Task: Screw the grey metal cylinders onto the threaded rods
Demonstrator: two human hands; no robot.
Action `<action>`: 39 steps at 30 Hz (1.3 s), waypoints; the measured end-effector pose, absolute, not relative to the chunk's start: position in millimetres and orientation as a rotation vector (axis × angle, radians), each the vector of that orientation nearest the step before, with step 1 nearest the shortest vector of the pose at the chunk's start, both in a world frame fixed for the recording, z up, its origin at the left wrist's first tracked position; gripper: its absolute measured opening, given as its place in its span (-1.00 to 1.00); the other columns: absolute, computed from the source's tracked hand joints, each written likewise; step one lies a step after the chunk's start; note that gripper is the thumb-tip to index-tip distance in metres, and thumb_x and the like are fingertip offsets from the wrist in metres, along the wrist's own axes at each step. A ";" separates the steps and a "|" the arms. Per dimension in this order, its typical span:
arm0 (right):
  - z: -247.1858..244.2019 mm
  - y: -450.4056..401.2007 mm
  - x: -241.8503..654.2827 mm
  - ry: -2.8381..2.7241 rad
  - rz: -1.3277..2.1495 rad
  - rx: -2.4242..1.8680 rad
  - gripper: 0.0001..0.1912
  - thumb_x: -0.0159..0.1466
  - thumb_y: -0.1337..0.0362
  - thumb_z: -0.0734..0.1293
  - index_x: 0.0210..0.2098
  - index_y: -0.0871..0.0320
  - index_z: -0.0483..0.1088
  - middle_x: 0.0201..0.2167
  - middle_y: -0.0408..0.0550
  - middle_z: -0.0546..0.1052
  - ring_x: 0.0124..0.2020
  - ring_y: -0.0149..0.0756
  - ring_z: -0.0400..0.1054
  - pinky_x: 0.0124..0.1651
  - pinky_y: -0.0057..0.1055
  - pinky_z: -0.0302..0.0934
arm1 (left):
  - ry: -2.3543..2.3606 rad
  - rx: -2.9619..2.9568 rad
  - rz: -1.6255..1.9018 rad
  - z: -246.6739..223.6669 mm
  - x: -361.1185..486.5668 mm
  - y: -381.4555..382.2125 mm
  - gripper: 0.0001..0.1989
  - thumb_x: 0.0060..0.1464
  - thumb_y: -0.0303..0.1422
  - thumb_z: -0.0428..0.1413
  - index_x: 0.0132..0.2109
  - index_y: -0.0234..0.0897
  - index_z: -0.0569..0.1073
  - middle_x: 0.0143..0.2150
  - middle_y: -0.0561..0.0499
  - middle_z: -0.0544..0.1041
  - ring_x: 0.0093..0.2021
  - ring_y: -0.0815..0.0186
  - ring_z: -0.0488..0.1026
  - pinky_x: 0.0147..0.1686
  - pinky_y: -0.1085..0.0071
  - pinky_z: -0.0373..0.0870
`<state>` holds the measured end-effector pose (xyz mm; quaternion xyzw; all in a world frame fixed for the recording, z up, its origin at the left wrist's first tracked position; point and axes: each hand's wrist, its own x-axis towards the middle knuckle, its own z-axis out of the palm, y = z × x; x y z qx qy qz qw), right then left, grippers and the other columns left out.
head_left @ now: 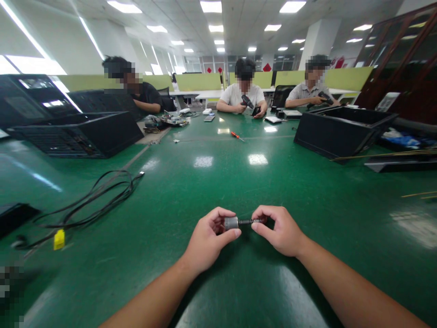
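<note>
Low in the middle of the view, both my hands hold one small metal part. It has a short grey cylinder (231, 222) on the left and a thin dark shaft (245, 222) reaching right. My left hand (212, 237) grips the cylinder between thumb and fingers. My right hand (279, 230) pinches the far end of the shaft, where the fingertips partly hide it. The part lies roughly level, just above the green table (177, 191). I cannot tell its exact kind.
A black cable bundle (102, 196) with a yellow tag (59, 239) lies left. Black computer cases stand left (82, 134) and right (341, 132). An orange screwdriver (235, 135) lies ahead. Three people sit opposite; two hold power drills (247, 101).
</note>
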<state>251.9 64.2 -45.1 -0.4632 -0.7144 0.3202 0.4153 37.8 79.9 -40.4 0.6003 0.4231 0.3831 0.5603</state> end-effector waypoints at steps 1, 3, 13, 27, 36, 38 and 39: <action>-45.2 63.8 252.1 -1.797 0.803 -1.164 -0.93 0.20 0.32 0.34 -0.41 0.18 0.45 -0.52 -0.15 0.47 -0.47 -0.35 0.34 -0.34 -0.43 0.17 | 0.997 1.414 0.902 -40.5 37.8 79.9 -0.65 -0.08 -0.37 0.34 -0.15 -0.31 0.44 -0.31 0.02 0.50 -0.30 0.32 0.41 -0.25 0.39 0.29; -45.4 63.3 252.7 -1.800 0.799 -1.163 -0.93 0.20 0.33 0.34 -0.41 0.17 0.45 -0.52 -0.16 0.47 -0.47 -0.35 0.34 -0.34 -0.43 0.17 | 0.999 1.411 0.899 -40.5 37.9 79.7 -0.65 -0.08 -0.37 0.34 -0.14 -0.31 0.43 -0.31 0.02 0.49 -0.29 0.31 0.41 -0.25 0.39 0.29; -46.2 64.4 252.4 -1.796 0.787 -1.166 -0.94 0.19 0.34 0.35 -0.41 0.17 0.45 -0.51 -0.16 0.48 -0.45 -0.34 0.35 -0.32 -0.43 0.18 | 0.992 1.385 0.910 -39.6 38.4 79.9 -0.65 -0.10 -0.38 0.35 -0.15 -0.30 0.43 -0.32 0.04 0.49 -0.31 0.33 0.40 -0.27 0.41 0.27; -46.4 65.4 255.0 -1.803 0.784 -1.166 -0.94 0.18 0.34 0.33 -0.42 0.17 0.43 -0.54 -0.17 0.45 -0.48 -0.36 0.32 -0.35 -0.44 0.17 | 0.994 1.360 0.908 -39.2 38.6 80.5 -0.66 -0.11 -0.40 0.35 -0.17 -0.30 0.44 -0.32 0.04 0.50 -0.31 0.33 0.41 -0.26 0.41 0.28; -47.3 66.6 256.4 -1.788 0.791 -1.174 -0.93 0.19 0.33 0.33 -0.41 0.17 0.44 -0.53 -0.17 0.45 -0.47 -0.36 0.33 -0.35 -0.45 0.17 | 1.010 1.342 0.925 -36.6 38.6 80.1 -0.65 -0.13 -0.39 0.36 -0.17 -0.30 0.45 -0.32 0.04 0.52 -0.30 0.32 0.43 -0.23 0.41 0.30; -46.9 67.0 256.8 -1.786 0.792 -1.178 -0.94 0.19 0.34 0.33 -0.41 0.17 0.44 -0.53 -0.17 0.46 -0.47 -0.36 0.33 -0.35 -0.45 0.17 | 1.012 1.342 0.935 -35.9 38.9 80.0 -0.65 -0.14 -0.39 0.36 -0.18 -0.30 0.46 -0.32 0.04 0.52 -0.30 0.33 0.43 -0.24 0.41 0.30; -46.8 67.3 257.0 -1.785 0.791 -1.179 -0.94 0.18 0.34 0.33 -0.41 0.17 0.45 -0.53 -0.16 0.46 -0.47 -0.36 0.33 -0.35 -0.45 0.17 | 1.014 1.340 0.939 -35.4 39.1 79.8 -0.65 -0.14 -0.40 0.37 -0.18 -0.30 0.46 -0.33 0.04 0.53 -0.30 0.33 0.43 -0.24 0.42 0.30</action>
